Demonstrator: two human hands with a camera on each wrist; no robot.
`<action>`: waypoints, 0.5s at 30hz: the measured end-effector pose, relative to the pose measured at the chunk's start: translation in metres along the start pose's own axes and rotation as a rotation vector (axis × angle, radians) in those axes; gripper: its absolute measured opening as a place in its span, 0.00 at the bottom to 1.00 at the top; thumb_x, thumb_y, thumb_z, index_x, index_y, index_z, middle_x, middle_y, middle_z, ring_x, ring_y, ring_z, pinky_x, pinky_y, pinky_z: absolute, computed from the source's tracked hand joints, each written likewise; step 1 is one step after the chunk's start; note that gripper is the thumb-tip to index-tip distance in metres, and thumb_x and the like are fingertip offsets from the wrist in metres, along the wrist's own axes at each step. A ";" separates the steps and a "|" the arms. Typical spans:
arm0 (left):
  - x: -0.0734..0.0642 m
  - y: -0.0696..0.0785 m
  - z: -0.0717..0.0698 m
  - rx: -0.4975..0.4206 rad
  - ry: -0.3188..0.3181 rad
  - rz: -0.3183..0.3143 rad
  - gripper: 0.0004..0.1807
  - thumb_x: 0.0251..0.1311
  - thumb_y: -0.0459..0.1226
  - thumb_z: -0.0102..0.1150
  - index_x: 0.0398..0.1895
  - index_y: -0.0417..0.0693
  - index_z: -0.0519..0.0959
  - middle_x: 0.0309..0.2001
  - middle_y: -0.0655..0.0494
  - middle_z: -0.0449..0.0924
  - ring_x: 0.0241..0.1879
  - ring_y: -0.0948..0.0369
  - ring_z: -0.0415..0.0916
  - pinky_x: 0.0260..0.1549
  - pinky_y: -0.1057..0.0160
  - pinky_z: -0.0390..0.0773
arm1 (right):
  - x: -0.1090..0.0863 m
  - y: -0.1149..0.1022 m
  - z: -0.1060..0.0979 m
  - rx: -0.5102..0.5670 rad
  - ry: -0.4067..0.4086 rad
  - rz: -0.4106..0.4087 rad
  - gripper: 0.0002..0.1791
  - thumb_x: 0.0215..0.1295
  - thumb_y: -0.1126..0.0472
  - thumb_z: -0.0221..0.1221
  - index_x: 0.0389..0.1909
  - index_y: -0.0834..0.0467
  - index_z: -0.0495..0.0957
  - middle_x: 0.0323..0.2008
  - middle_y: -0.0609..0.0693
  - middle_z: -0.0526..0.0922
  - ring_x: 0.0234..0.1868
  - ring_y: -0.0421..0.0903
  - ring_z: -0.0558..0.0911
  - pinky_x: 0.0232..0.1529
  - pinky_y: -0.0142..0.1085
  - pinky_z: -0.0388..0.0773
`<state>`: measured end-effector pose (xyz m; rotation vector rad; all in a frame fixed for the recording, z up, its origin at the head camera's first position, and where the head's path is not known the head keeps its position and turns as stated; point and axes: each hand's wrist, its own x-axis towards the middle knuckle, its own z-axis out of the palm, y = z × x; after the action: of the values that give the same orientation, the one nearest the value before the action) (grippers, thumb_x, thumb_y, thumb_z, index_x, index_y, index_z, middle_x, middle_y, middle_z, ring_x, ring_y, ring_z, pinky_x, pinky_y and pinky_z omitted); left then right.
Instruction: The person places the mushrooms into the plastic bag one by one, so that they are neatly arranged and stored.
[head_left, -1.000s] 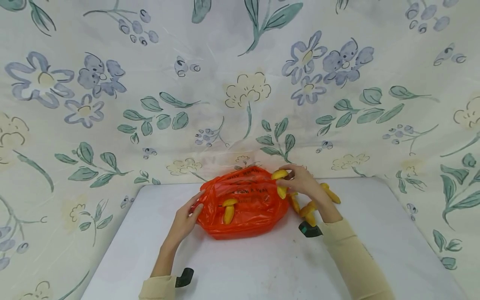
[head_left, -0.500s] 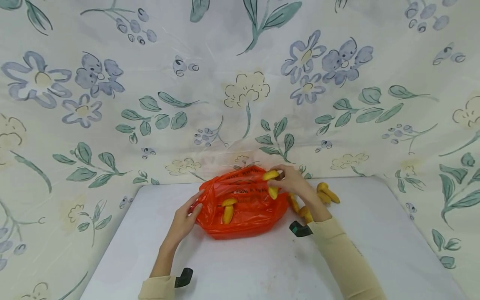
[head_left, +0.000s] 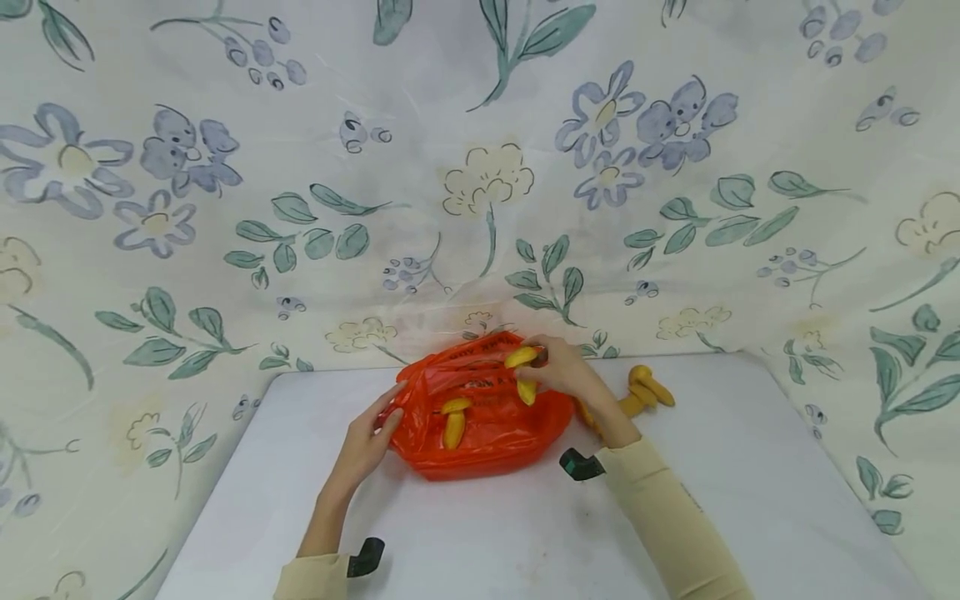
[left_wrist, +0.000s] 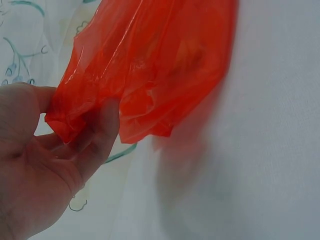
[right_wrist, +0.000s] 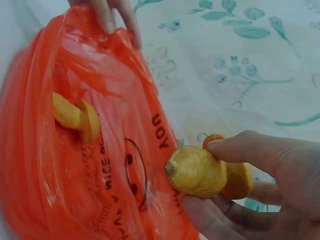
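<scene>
White table (head_left: 465, 542); right hand (head_left: 558, 365), stretched over red bag (head_left: 491, 425), pinches yellow mushroom (head_left: 527, 391); left hand (head_left: 367, 437) grips bag's edge.

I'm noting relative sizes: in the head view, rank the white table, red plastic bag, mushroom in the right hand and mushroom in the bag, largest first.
1. White table
2. Red plastic bag
3. Held mushroom and bagged mushroom: too alike to rank, and their nearness to the camera may differ.

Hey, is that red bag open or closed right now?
Open: the left hand holds one side of the red bag, and a yellow mushroom shows inside through its mouth.
</scene>
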<state>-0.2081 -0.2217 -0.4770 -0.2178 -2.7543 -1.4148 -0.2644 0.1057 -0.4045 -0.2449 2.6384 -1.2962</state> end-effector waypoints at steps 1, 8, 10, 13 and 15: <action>0.000 0.001 0.000 -0.001 -0.001 -0.001 0.26 0.74 0.41 0.48 0.73 0.64 0.63 0.71 0.48 0.66 0.54 0.48 0.75 0.39 0.67 0.84 | 0.001 -0.001 0.002 0.009 -0.005 0.001 0.32 0.61 0.55 0.67 0.65 0.58 0.70 0.50 0.56 0.79 0.37 0.47 0.80 0.35 0.33 0.84; 0.001 0.000 0.000 0.002 -0.008 -0.006 0.26 0.74 0.41 0.48 0.73 0.64 0.63 0.71 0.48 0.66 0.54 0.48 0.76 0.39 0.68 0.84 | 0.007 -0.009 0.014 -0.002 -0.024 -0.022 0.32 0.60 0.56 0.67 0.64 0.59 0.71 0.44 0.55 0.80 0.36 0.47 0.77 0.32 0.30 0.80; 0.001 0.000 0.000 0.002 -0.008 -0.010 0.26 0.74 0.41 0.48 0.73 0.65 0.63 0.71 0.49 0.66 0.54 0.48 0.76 0.39 0.68 0.84 | 0.010 -0.008 0.018 0.003 -0.026 -0.029 0.32 0.60 0.56 0.68 0.64 0.60 0.71 0.43 0.55 0.80 0.35 0.46 0.78 0.32 0.30 0.81; 0.000 0.000 0.000 0.003 -0.009 -0.011 0.26 0.74 0.41 0.48 0.73 0.65 0.63 0.71 0.49 0.66 0.53 0.49 0.76 0.38 0.68 0.84 | 0.014 -0.005 0.024 0.013 -0.024 -0.045 0.31 0.60 0.57 0.68 0.63 0.61 0.71 0.44 0.55 0.81 0.35 0.46 0.78 0.32 0.31 0.82; -0.001 0.000 -0.001 0.007 -0.007 -0.008 0.26 0.74 0.41 0.48 0.73 0.65 0.63 0.71 0.49 0.67 0.52 0.50 0.76 0.38 0.69 0.83 | 0.016 -0.004 0.028 0.036 -0.022 -0.046 0.30 0.60 0.59 0.67 0.62 0.62 0.71 0.44 0.56 0.81 0.35 0.46 0.79 0.32 0.32 0.83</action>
<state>-0.2071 -0.2223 -0.4768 -0.2117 -2.7684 -1.4094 -0.2725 0.0784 -0.4202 -0.3147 2.6032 -1.3462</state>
